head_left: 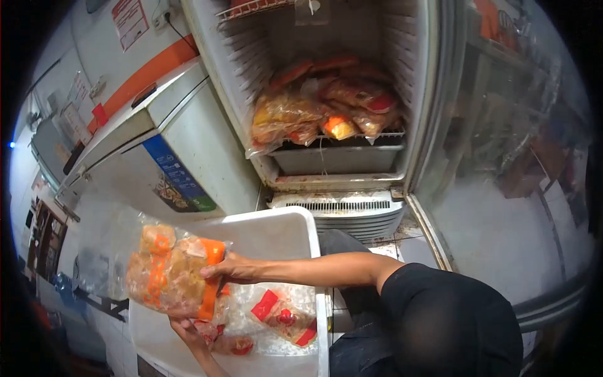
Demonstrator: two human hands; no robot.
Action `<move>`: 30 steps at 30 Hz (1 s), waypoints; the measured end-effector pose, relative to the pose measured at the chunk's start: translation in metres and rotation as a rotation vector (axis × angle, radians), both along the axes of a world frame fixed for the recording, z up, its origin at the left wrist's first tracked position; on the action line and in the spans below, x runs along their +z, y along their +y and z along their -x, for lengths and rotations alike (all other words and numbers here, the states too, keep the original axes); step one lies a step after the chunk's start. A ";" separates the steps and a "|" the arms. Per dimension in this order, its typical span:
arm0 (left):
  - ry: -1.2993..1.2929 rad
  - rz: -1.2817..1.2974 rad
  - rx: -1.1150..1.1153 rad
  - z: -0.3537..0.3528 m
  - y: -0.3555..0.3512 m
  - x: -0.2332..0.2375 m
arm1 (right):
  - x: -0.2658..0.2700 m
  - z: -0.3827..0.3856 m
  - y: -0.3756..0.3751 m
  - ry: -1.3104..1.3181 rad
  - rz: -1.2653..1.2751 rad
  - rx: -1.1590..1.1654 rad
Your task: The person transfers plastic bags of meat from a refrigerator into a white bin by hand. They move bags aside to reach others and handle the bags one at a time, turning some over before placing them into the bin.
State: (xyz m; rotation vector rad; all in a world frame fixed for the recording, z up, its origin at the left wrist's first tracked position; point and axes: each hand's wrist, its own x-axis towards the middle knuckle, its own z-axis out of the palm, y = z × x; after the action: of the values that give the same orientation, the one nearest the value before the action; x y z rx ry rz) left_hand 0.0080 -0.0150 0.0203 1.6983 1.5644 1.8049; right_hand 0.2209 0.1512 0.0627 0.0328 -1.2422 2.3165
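Note:
My right hand (pixel 233 269) grips the orange-banded end of a clear plastic bag (pixel 169 273) of pale orange food pieces, its thumb on the near face. Below the bag, my left hand (pixel 184 328) holds its lower edge, with part of the fingers hidden. The bag is tilted above a white tub (pixel 270 220). Inside the tub, a red-and-clear food packet (pixel 286 317) lies to the right. Another red-marked packet (pixel 232 344) is partly under the bag.
An open upright freezer (pixel 339 164) holds several food bags (pixel 289 113) on a wire shelf. Its frosted glass door (pixel 502 220) stands open at right. A white chest freezer (pixel 207 138) is at left. A black-sleeved shoulder (pixel 465 295) and dark trousers fill the lower right.

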 end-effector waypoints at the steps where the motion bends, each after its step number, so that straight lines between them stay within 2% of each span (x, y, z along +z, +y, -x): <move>1: 0.025 0.015 -0.021 -0.006 -0.001 0.010 | -0.005 -0.007 0.005 0.061 -0.007 -0.048; 2: 0.051 0.030 -0.041 -0.014 -0.002 0.023 | -0.002 -0.018 0.006 0.120 -0.017 -0.093; 4: 0.030 0.096 0.032 -0.032 -0.003 0.041 | 0.012 -0.063 0.018 0.073 -0.014 -0.240; 8: -0.012 0.011 0.023 -0.003 -0.002 0.027 | 0.029 -0.145 0.065 0.116 -0.043 -0.670; 12: -0.073 0.052 0.065 0.008 -0.002 0.024 | 0.074 -0.224 0.135 0.098 0.073 -1.069; 14: -0.110 0.071 0.112 0.001 -0.004 0.028 | 0.109 -0.263 0.182 0.137 0.160 -1.105; 18: -0.064 0.032 0.135 -0.032 -0.009 0.052 | 0.152 -0.349 0.304 0.305 0.013 -1.332; 21: -0.070 0.047 0.119 -0.016 -0.007 0.040 | 0.160 -0.403 0.344 0.294 0.011 -1.411; 24: -0.083 0.064 0.113 -0.002 -0.004 0.031 | 0.128 -0.440 0.387 0.147 -0.085 -1.532; 25: -0.086 0.072 0.113 0.001 -0.003 0.029 | 0.121 -0.437 0.386 0.121 -0.094 -1.572; 26: -0.087 0.079 0.115 0.003 -0.003 0.027 | 0.116 -0.431 0.387 0.216 0.077 -1.575; 28: -0.104 0.073 0.132 0.006 0.000 0.021 | 0.109 -0.424 0.387 0.088 -0.067 -1.531; 30: -0.100 0.091 0.131 0.010 -0.002 0.019 | 0.110 -0.398 0.365 -0.136 -0.296 -1.629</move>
State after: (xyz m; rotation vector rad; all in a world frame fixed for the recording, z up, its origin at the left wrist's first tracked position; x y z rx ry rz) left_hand -0.0016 -0.0166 0.0390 1.4744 1.7233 1.8184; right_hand 0.6190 0.5159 0.1725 -0.7424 -0.9680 0.7229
